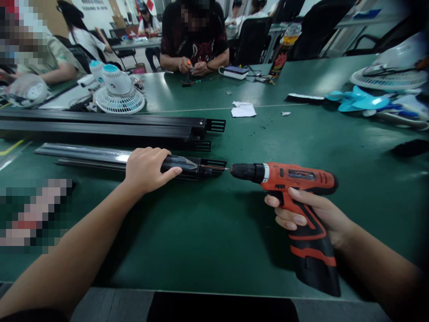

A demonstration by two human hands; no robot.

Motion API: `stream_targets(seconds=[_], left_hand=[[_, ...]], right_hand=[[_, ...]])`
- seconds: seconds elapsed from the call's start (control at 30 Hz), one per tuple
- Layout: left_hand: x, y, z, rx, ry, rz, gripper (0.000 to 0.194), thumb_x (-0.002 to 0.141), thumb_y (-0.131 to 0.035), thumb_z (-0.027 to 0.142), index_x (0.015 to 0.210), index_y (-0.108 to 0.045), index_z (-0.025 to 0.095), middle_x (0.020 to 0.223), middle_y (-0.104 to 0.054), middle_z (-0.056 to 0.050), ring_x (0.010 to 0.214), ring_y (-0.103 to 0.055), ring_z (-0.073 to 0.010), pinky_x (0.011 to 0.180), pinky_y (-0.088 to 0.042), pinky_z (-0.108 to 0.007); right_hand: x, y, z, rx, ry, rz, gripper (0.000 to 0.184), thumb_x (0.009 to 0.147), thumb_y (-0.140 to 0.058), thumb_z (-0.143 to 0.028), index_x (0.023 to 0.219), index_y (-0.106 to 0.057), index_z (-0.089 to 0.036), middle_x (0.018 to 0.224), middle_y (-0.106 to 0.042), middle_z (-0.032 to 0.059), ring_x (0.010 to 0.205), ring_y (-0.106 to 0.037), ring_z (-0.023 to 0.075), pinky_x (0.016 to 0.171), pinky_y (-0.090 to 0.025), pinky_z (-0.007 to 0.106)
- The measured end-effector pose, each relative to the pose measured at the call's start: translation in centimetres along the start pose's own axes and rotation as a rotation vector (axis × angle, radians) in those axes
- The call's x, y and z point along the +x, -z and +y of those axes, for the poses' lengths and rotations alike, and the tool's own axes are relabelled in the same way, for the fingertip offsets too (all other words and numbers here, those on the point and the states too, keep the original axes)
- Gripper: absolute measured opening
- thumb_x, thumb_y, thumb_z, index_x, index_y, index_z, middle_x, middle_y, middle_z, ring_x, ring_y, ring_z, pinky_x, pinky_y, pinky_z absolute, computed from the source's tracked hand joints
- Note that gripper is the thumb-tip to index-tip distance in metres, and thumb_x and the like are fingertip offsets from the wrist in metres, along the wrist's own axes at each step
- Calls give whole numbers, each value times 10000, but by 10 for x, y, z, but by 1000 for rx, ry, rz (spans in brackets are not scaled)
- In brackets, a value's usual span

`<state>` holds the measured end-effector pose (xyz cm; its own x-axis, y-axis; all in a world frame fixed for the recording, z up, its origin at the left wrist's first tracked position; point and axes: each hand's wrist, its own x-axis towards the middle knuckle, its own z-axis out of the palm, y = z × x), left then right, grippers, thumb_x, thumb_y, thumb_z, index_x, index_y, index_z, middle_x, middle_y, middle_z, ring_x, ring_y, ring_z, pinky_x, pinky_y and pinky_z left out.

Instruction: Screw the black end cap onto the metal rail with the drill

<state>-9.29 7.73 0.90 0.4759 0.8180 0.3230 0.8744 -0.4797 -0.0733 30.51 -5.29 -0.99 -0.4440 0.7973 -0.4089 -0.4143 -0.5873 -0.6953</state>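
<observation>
My left hand (145,169) is wrapped over a long glossy black profile (90,154), pressing it against the green table. A slotted black bracket (213,164) sticks out of the profile's right end. Gripped by its handle in my right hand (298,210) is an orange and black cordless drill (295,176), my index finger at the trigger. Its long thin bit (214,168) points left and reaches over the bracket into the profile's end; the tip's exact contact is hidden.
More black profiles (100,127) lie just beyond. Small white fans (119,96) stand at the back left. Paper scraps (243,110) lie mid-table. Blue fan blades (362,99) and a fan grille (389,79) are at the right. Across the table a person (194,44) handles wires.
</observation>
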Motion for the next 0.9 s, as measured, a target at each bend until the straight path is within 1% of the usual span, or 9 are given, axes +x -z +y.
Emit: stream_targets(seconds=[0.13, 0.2, 0.4, 0.5, 0.7, 0.9], left_hand=[[0, 0, 0, -11, 0, 13, 681, 981, -398, 776, 1083, -793, 230, 955, -812, -128, 890, -730, -353, 821, -500, -479], [0, 0, 0, -17, 0, 13, 686, 977, -398, 779, 1077, -794, 227, 949, -809, -130, 877, -727, -352, 816, -499, -480], [0, 0, 0, -23, 10, 2, 721, 976, -386, 793, 1087, -794, 209, 965, -810, -144, 901, -734, -363, 833, -498, -486], [0, 0, 0, -17, 8, -2, 743, 980, -372, 800, 1099, -793, 199, 984, -813, -152, 909, -733, -369, 836, -499, -491], [0, -1, 0, 10, -1, 9, 689, 984, -393, 783, 1092, -787, 229, 966, -816, -126, 883, -728, -343, 822, -498, -470], [-1, -1, 0, 2, 1, 4, 733, 986, -366, 791, 1092, -790, 203, 981, -815, -145, 891, -731, -361, 824, -502, -489]], right_hand=[[-1, 1, -1, -22, -19, -5, 332, 869, -883, -485, 928, -786, -173, 541, -469, -68, 510, -348, 118, 543, -510, 250], [-1, 1, -1, -25, -24, -12, 332, 872, -878, -489, 933, -785, -175, 525, -458, -72, 513, -348, 123, 539, -499, 252], [0, 0, -1, -12, -22, -5, 340, 855, -892, -483, 917, -785, -166, 538, -476, -70, 506, -314, 100, 557, -494, 237], [1, 0, 0, -6, -16, 17, 330, 842, -900, -472, 906, -784, -170, 570, -513, -58, 502, -295, 92, 554, -496, 237], [0, -1, 0, 19, -17, 4, 329, 848, -905, -459, 900, -797, -153, 565, -518, -51, 500, -313, 85, 546, -501, 220], [-1, -1, 0, -7, -4, 10, 343, 847, -903, -486, 874, -764, -173, 604, -514, -51, 508, -309, 85, 543, -497, 228]])
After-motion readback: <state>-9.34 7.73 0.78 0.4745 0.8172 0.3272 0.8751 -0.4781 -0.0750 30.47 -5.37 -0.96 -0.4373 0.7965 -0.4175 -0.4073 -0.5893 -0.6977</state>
